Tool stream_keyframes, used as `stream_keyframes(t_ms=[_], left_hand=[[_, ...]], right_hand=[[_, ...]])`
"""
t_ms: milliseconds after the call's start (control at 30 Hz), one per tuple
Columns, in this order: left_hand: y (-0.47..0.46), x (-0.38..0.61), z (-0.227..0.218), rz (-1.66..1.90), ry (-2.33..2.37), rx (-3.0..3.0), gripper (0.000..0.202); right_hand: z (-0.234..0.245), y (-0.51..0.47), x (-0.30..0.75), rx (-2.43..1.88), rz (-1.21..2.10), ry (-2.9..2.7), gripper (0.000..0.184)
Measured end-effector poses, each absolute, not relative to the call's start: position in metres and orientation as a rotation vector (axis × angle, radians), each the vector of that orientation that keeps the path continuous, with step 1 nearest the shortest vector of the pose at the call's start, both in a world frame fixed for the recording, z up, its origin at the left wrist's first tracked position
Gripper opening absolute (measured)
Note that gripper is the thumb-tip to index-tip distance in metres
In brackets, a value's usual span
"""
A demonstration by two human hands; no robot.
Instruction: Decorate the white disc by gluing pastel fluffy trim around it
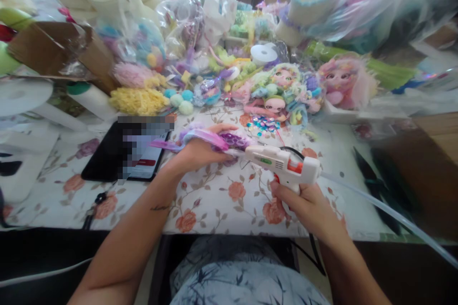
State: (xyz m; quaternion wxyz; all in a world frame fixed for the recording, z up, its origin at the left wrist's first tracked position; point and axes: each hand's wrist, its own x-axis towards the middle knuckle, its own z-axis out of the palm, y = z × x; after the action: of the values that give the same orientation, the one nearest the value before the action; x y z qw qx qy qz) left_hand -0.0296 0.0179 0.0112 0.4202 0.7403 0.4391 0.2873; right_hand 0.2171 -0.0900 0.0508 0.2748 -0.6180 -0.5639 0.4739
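Observation:
My right hand (307,202) is wrapped round the handle of a white hot glue gun (266,157), a finger at its red trigger. A long clear glue stick (379,205) runs out of the gun's back end toward the lower right. My left hand (202,152) is closed on a purple and lilac ribbon piece (209,137), with a darker purple beaded or sequined part (236,140) beside the fingers. The gun's nozzle points left and meets or nearly touches this piece; contact is hard to make out. Loose blue and pink sequins (263,125) lie just beyond.
A phone (125,150) lies left of my left forearm. Pastel pompoms (181,100), yellow fluffy trim (139,100), doll faces (282,76) and a white ribbon spool (264,53) crowd the back. Dark scissors-like tools (375,186) lie at the right. Black cable hangs over the table's front edge.

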Motion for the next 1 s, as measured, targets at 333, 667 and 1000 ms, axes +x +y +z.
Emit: stream_keyframes(t_ms=[333, 667, 1000], left_hand=[[0.018, -0.030, 0.010, 0.719, 1.102, 1.862, 0.076], [0.018, -0.029, 0.012, 0.718, 1.104, 1.878, 0.071], [0.018, -0.028, 0.018, 0.716, 1.080, 1.902, 0.065]], right_hand=[[0.050, -0.090, 0.213, -1.701, 1.407, -1.434, 0.030], [0.052, -0.092, 0.224, -1.746, 1.307, -1.538, 0.029], [0.050, -0.095, 0.224, -1.694, 1.511, -1.198, 0.025]])
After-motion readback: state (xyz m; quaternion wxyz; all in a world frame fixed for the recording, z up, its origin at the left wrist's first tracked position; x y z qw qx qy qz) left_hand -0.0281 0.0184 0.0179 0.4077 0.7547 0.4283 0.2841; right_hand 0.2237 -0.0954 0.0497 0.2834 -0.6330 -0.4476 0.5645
